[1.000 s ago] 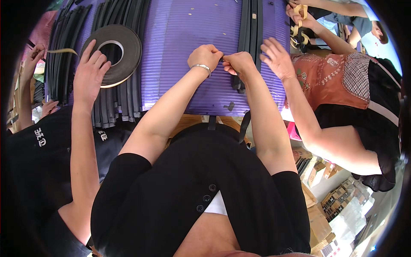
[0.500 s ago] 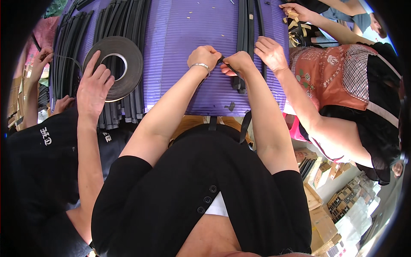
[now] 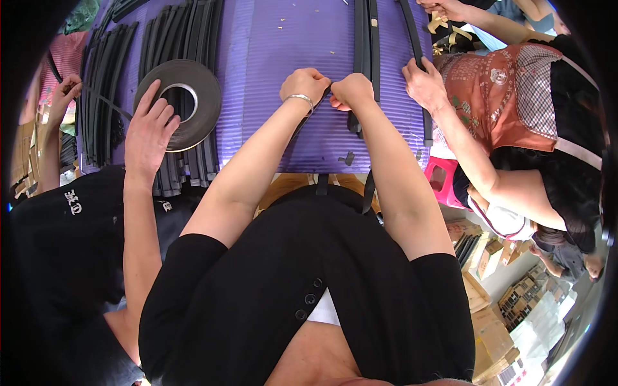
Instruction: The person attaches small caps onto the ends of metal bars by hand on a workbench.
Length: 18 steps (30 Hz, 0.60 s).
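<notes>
Both of my hands are closed close together above the purple table (image 3: 257, 83). My left hand (image 3: 306, 84), with a bracelet at its wrist, grips a thin black strip (image 3: 327, 92). My right hand (image 3: 352, 90) pinches the same strip just to the right, its fingertips curled under and partly hidden. A dark length of strip also shows below my left wrist. Beside my right hand lie long black strips (image 3: 365, 45), running away from me. A small dark scrap (image 3: 346, 158) rests near the table's front edge.
At left, a co-worker's hand (image 3: 149, 135) touches a large roll of black tape (image 3: 209, 103), drawing tape out with the other hand. Bundled black strips (image 3: 106, 90) lie there. At right, another person's hand (image 3: 425, 83) holds a black strip (image 3: 411, 29). A pink stool (image 3: 444, 183) stands below.
My hands have drawn slightly closer together, and less strip shows at the right hand. The right co-worker's hand has moved right with a black strip. The tape roll has shifted slightly right.
</notes>
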Each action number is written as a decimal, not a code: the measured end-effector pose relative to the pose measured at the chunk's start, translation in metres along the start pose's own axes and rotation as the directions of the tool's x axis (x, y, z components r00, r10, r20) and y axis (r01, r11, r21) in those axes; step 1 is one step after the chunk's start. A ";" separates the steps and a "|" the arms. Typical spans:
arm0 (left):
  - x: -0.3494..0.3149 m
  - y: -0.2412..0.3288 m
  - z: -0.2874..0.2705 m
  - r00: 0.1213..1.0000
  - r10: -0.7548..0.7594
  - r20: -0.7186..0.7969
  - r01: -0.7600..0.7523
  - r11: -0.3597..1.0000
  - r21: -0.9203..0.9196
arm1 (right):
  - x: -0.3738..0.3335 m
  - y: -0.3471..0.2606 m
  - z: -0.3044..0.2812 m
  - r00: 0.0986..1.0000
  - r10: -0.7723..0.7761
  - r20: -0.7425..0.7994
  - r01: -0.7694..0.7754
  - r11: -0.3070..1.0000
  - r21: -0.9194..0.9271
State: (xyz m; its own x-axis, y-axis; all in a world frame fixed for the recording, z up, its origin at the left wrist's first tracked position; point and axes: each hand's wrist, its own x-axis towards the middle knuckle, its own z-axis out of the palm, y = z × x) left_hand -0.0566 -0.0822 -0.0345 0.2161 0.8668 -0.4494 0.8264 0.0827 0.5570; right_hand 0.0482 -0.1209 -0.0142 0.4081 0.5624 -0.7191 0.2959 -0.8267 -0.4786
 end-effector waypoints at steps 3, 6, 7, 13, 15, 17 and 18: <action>0.005 -0.001 -0.001 0.999 -0.013 0.036 0.014 1.000 -0.019 | 0.008 0.002 0.002 0.998 0.047 -0.043 -0.051 0.993 -0.111; 0.008 0.001 -0.004 0.996 -0.025 0.091 0.031 0.998 -0.063 | 0.009 0.012 -0.003 1.000 0.000 0.010 0.000 1.000 -0.018; 0.009 0.000 -0.004 0.995 -0.024 0.097 0.029 0.998 -0.048 | 0.004 0.017 0.000 0.999 -0.042 0.021 0.044 0.993 -0.108; -0.003 0.003 0.006 0.993 0.102 -0.053 -0.095 0.988 0.118 | -0.049 0.065 0.034 0.935 -0.340 -0.099 0.313 0.925 -0.217; -0.003 -0.008 0.022 0.882 0.376 -0.284 -0.290 0.908 0.304 | -0.063 0.068 0.036 0.927 -0.368 -0.070 0.342 0.909 -0.238; -0.009 -0.009 0.029 0.825 0.470 -0.314 -0.339 0.856 0.391 | -0.070 0.075 0.036 0.919 -0.385 -0.089 0.362 0.910 -0.202; -0.012 -0.010 0.032 0.760 0.554 -0.341 -0.373 0.801 0.469 | -0.074 0.078 0.036 0.909 -0.404 -0.104 0.383 0.907 -0.176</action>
State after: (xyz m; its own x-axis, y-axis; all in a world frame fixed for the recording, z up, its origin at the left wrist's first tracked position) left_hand -0.0510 -0.1091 -0.0565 0.4444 0.8720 0.2051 0.8250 -0.4876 0.2856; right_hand 0.0096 -0.2272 -0.0166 0.3408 0.8472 -0.4075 0.5772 -0.5307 -0.6207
